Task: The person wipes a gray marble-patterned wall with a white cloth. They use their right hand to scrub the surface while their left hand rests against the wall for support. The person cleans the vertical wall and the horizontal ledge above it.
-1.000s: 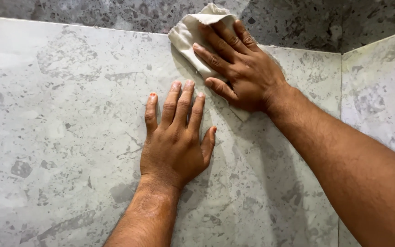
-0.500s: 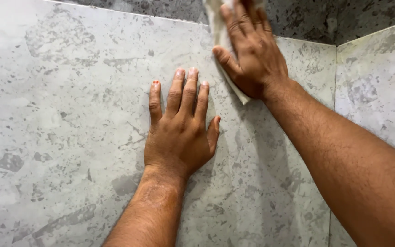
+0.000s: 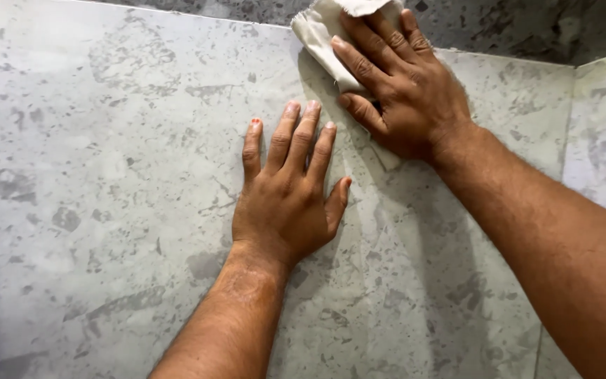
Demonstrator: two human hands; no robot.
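Since half a second back the right hand has slid the cream cloth back down a bit from the top edge, so more of the rag shows now, while the left hand hasn't budged. Right hand is spread flat with its fingers pressing the cloth against the grey speckled stone tile, not really gripping it, and the left hand lies open, palm down on the bare tile just below and left of it, fingertips close to the right thumb but not touching. A darker tile band runs along the top, and another tile panel meets this one at a seam on the right.
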